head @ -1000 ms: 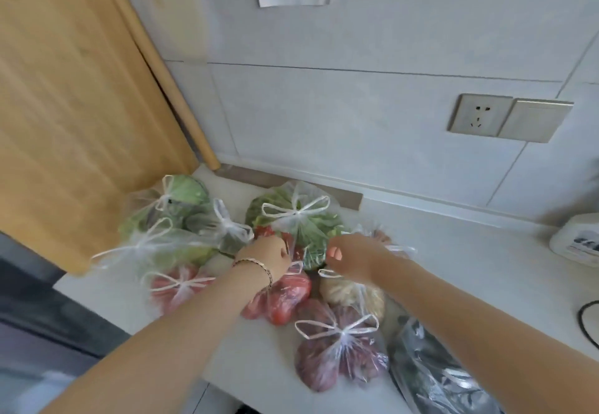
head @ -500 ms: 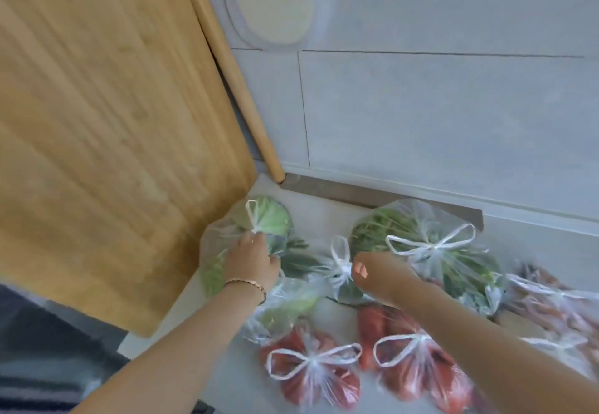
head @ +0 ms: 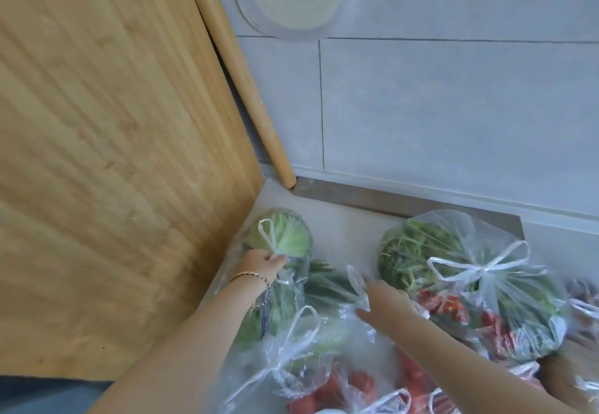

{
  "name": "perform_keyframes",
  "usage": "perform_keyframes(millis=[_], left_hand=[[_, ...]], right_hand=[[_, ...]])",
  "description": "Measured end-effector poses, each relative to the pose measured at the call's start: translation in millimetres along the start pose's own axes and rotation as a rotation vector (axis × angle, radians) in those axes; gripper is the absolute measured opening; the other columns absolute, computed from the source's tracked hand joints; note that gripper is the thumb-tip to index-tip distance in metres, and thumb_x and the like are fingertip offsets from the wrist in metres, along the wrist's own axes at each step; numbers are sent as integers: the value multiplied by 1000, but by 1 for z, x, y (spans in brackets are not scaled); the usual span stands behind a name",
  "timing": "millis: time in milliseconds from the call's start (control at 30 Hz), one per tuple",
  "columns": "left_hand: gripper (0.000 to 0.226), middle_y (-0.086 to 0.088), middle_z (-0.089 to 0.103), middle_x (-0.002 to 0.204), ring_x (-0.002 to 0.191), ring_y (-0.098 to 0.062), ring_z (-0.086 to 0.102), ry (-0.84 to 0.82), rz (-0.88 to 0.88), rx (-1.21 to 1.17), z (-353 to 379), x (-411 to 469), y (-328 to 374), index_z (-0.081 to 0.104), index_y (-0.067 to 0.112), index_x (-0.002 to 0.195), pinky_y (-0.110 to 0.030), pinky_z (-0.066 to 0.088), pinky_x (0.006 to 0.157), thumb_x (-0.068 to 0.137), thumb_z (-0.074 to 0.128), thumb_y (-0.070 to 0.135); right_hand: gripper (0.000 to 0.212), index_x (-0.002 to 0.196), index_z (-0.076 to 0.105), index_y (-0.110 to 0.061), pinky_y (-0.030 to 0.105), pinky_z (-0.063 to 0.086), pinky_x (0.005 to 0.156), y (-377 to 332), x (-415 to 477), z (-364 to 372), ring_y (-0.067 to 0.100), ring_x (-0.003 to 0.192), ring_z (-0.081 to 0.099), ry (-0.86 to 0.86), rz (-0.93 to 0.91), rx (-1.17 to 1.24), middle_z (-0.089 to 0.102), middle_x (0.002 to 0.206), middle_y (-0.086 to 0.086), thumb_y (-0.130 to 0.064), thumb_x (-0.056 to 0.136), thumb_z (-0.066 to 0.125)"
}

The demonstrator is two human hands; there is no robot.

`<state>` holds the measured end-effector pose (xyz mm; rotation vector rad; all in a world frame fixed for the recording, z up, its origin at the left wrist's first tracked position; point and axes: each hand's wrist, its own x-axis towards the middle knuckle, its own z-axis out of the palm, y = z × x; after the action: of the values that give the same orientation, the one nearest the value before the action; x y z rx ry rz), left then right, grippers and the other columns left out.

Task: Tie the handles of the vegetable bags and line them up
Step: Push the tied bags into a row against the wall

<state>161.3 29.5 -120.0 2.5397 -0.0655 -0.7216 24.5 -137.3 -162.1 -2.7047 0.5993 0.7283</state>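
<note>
Several clear plastic bags of vegetables lie on the pale counter, their handles tied in bows. My left hand grips the knot of the cabbage bag in the corner by the wooden board. My right hand reaches over a bag of dark green vegetables, its fingers at that bag's tied handle loop. Right of it stands a big bag of leafy greens with red peppers underneath. Bags of tomatoes lie at the near edge.
A large wooden cutting board leans at the left, with a wooden rolling pin propped against the tiled wall behind it. A metal strip runs along the wall's foot. More tied bags crowd the right edge.
The view has swung left and closer. My left hand went from the middle bags to the cabbage bag's knot, and my right hand stretched out to the dark green bag's handles.
</note>
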Motion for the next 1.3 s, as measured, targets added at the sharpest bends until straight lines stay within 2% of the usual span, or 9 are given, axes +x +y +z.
perform_keyframes(millis=[100, 233, 333, 500, 600, 967, 1067, 1133, 1300], left_hand=[[45, -4, 30, 52, 47, -18, 30, 28, 10, -53, -5, 2, -1, 31, 13, 53, -27, 23, 49, 95, 42, 26], [38, -4, 31, 53, 49, -19, 27, 159, -22, -211, -7, 7, -4, 33, 13, 53, -27, 21, 50, 89, 45, 16], [38, -1, 24, 51, 51, -18, 22, 227, -35, -293, -20, 20, -15, 28, 16, 52, -28, 18, 54, 84, 48, 14], [19, -10, 36, 61, 60, -19, 31, 189, -7, -458, -46, 53, -12, 44, 10, 64, -28, 19, 53, 83, 49, 7], [30, -6, 25, 53, 53, -18, 20, 153, 73, -502, -50, 65, 3, 34, 9, 56, -28, 14, 52, 81, 49, 2], [40, 4, 21, 29, 41, -14, 19, 215, 171, -529, -57, 109, 12, 25, 10, 47, -23, 15, 48, 80, 47, 5], [43, 1, 30, 21, 27, -12, 27, 236, 186, -566, -59, 120, 20, 25, 8, 43, -22, 17, 47, 81, 46, 4], [38, 0, 35, 22, 30, -10, 31, 276, 173, -626, -60, 132, 25, 31, 2, 44, -22, 20, 48, 79, 46, 6], [34, -1, 39, 28, 42, -18, 32, 396, 216, -674, -55, 147, 31, 42, -7, 50, -25, 23, 46, 75, 46, 16]], right_hand=[[22, 75, 46, -13, 28, 42, 73, -9, 3, 0, 23, 90, 60, -101, 8, -107, 56, 86, 3, -21, 95, 39], [30, 92, 62, -13, 28, 46, 76, -15, 11, -10, 23, 91, 61, 10, 61, 96, 61, 84, 2, -20, 97, 33], [32, 60, 42, -17, 27, 36, 54, -14, 18, -33, 23, 65, 48, 147, 177, 470, 51, 64, 3, -22, 91, 38], [38, 52, 28, -14, 28, 23, 48, -39, 21, -66, 16, 48, 29, 372, 261, 853, 32, 50, 1, -14, 87, 43], [41, 53, 24, -14, 29, 20, 47, -62, 31, -90, 16, 47, 24, 493, 274, 995, 26, 49, 1, -13, 90, 40], [42, 54, 27, -14, 21, 20, 44, -114, 102, -86, 12, 47, 25, 394, 341, 1153, 25, 62, -1, -19, 93, 37], [33, 85, 56, -11, 28, 44, 65, -124, 106, -84, 19, 72, 55, 297, 348, 1308, 54, 83, 7, -31, 98, 32], [48, 129, 45, 2, 36, 39, 99, -126, 106, -79, 30, 122, 50, 274, 373, 1389, 53, 130, 18, -33, 99, 32], [83, 147, 19, -15, 49, 28, 113, -118, 108, -52, 32, 138, 31, 250, 479, 1475, 28, 152, 12, -59, 82, 50]])
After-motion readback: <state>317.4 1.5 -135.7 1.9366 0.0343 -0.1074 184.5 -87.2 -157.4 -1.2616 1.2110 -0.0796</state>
